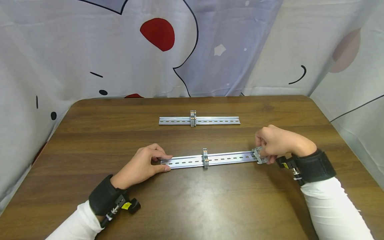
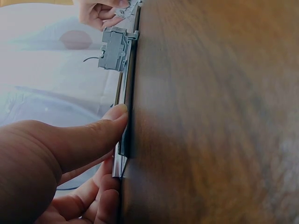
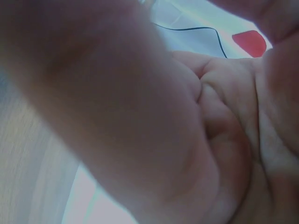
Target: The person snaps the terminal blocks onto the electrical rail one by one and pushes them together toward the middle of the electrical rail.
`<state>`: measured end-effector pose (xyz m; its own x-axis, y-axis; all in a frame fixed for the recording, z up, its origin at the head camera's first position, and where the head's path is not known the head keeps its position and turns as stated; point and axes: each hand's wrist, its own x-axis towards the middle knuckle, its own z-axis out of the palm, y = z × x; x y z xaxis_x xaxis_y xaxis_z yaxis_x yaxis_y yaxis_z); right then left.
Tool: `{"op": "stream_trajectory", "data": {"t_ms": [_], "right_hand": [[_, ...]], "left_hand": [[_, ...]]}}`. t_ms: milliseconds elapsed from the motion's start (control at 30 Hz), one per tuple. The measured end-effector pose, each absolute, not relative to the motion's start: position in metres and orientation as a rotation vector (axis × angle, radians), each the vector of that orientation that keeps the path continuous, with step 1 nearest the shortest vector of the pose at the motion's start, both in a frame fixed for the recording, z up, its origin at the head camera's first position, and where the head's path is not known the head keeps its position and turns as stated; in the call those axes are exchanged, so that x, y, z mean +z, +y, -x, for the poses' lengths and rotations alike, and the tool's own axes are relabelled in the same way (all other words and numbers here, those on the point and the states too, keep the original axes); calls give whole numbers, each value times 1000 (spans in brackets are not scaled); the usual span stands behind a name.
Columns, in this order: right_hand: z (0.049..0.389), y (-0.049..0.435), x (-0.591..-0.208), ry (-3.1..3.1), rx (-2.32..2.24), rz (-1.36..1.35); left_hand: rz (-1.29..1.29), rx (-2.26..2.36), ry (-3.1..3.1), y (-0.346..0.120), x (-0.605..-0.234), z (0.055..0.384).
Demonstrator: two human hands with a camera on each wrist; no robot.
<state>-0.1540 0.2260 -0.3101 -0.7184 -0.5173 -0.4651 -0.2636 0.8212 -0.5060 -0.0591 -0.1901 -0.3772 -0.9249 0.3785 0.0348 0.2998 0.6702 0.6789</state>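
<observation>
A slotted metal DIN rail [image 1: 186, 161] lies across the table in front of me. My left hand [image 1: 148, 162] pinches its left end between thumb and fingers; the left wrist view shows the thumb [image 2: 93, 140] along one edge. Near the rail's middle stands a narrow grey terminal block [image 1: 205, 158], seen side-on in the left wrist view [image 2: 114, 49]. At the right end, my right hand [image 1: 277, 141] grips a light grey terminal block [image 1: 258, 155] against the rail. Whether it is seated there I cannot tell. In the right wrist view, curled fingers [image 3: 140, 130] hide it.
Farther back on the wooden table [image 1: 120, 130], a second DIN rail [image 1: 219, 120] lies roughly parallel, with narrow grey terminal blocks [image 1: 193, 118] side by side near its middle. A printed cloth [image 1: 105, 43] hangs behind the table's back edge and along its sides.
</observation>
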Motion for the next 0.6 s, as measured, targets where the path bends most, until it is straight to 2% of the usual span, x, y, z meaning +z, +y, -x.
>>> {"op": "stream_trajectory", "data": {"t_ms": [600], "right_hand": [[153, 210, -318, 2463, -538, 604]], "left_hand": [[-550, 1104, 2774, -189, -376, 59]]}}
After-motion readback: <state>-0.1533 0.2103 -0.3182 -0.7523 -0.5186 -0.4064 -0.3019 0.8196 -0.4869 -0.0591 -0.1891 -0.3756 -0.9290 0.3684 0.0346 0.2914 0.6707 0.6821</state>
